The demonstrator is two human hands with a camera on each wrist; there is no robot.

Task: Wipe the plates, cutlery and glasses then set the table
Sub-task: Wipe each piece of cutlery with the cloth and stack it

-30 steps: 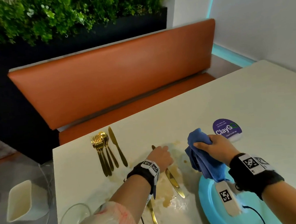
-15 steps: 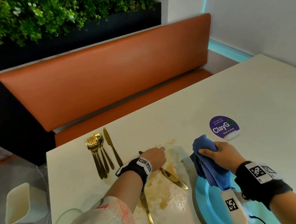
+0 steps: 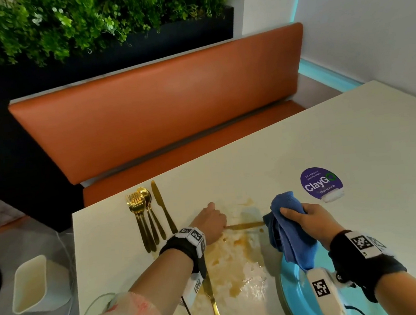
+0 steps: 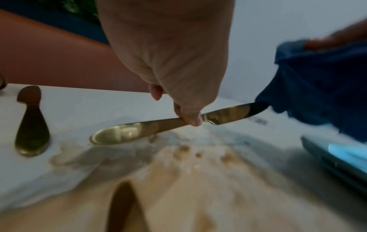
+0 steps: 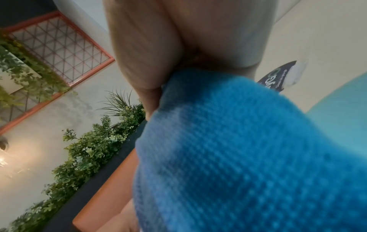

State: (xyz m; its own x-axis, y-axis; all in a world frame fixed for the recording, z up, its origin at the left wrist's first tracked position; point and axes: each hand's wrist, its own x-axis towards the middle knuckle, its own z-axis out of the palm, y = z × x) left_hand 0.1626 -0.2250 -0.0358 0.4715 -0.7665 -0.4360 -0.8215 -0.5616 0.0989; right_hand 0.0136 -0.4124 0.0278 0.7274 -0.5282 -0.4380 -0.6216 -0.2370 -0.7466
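Note:
My left hand grips a gold knife by its handle, lifted just above the stained table. In the left wrist view the knife points right and its tip meets the blue cloth. My right hand holds that bunched blue cloth above the rim of a light blue plate. The cloth fills the right wrist view. A set of gold forks and spoons and another gold knife lie at the table's far left. One more gold knife lies near my left forearm.
Brown sauce stains spread over the table between my hands. A purple ClayGo sticker sits beyond the cloth. An orange bench runs along the far edge, with a planter behind. A white bin stands on the floor at left.
My left hand has lifted the knife off the stain and swung its blade right to meet the cloth. My right hand has brought the cloth slightly left toward it.

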